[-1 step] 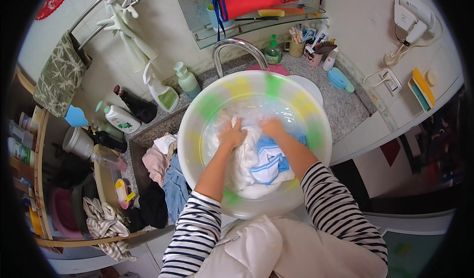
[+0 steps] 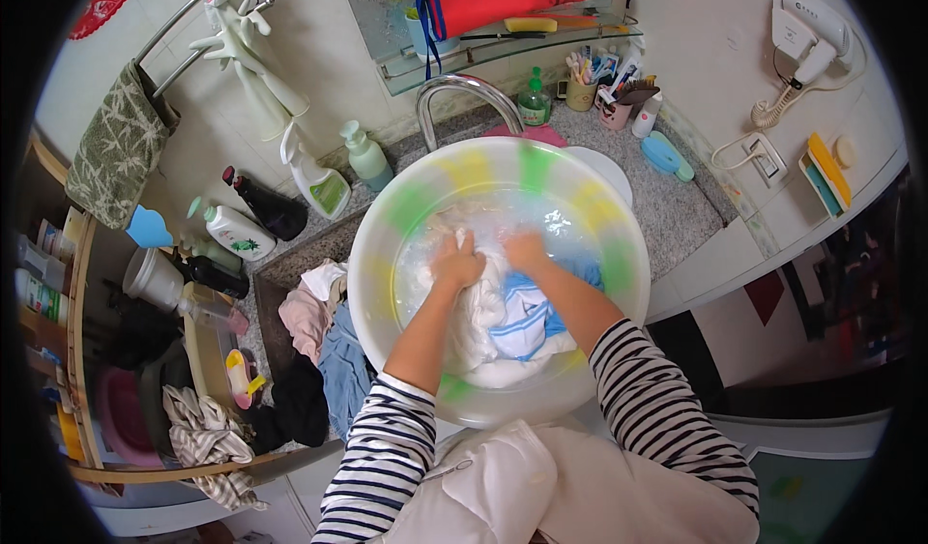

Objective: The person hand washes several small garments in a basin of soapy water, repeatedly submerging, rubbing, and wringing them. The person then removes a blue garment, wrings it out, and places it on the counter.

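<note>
A large white basin with green and yellow patches holds sudsy water and wet laundry. Inside it lie a white garment and a blue-and-white garment, both partly under water. My left hand is closed round a bunched fold of the white garment near the basin's middle. Close beside it, my right hand dips into the water at the far edge of the blue-and-white cloth. Motion blur and water hide its fingers, so its hold cannot be made out.
A chrome faucet arches behind the basin. Left of it, clothes are heaped in the stone sink. Several bottles line the back ledge. Toothbrush cups and a blue brush sit on the right counter.
My left hand's fingers have drawn together on the white fold. My right hand has shifted slightly left, towards the left hand.
</note>
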`<state>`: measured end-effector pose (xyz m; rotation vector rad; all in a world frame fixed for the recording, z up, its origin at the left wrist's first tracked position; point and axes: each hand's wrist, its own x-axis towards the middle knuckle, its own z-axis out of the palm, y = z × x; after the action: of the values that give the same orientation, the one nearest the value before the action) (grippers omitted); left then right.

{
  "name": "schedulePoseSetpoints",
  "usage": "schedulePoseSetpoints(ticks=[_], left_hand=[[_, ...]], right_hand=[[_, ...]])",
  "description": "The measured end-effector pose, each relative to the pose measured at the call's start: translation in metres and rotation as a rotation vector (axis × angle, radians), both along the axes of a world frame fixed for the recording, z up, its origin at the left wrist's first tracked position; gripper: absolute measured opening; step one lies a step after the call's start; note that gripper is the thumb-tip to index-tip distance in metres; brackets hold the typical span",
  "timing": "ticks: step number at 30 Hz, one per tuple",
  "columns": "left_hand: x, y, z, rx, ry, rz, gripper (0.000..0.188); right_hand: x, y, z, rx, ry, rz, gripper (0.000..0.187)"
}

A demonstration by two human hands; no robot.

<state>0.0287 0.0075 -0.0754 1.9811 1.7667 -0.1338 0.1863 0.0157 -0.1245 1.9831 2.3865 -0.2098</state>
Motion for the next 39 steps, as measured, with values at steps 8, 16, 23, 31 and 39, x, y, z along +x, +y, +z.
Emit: schedulePoseSetpoints(ticks=[8,16,23,31,39], left_hand=[[-0.029,-0.037,0.045,-0.027,-0.014,-0.342,0.040],[-0.051,-0.100,0.063,-0.165,0.072,-0.393,0.039],[-0.045,-0.132,0.038,-0.152,0.046,-0.278,0.043],[-0.087,-0.061,0.051,0.154,-0.691,0.126,0.048],[-0.078,-0.008,0.002,-0.464,-1.439,0.975,0.055]], right_hand=[[0.013,-0.009,0.079,-0.064,0.753,0.213,0.048],[-0.025,-0.061,0.085,-0.100,0.458,0.629,0.047],[-0.039,-0.054,0.079,-0.510,0.169,0.763,0.045],[-0.082,0.042,0.018,0.521,0.571,0.245,0.034],[-0.107,0.024,0.038,-0.185,1.003,0.313,0.029]])
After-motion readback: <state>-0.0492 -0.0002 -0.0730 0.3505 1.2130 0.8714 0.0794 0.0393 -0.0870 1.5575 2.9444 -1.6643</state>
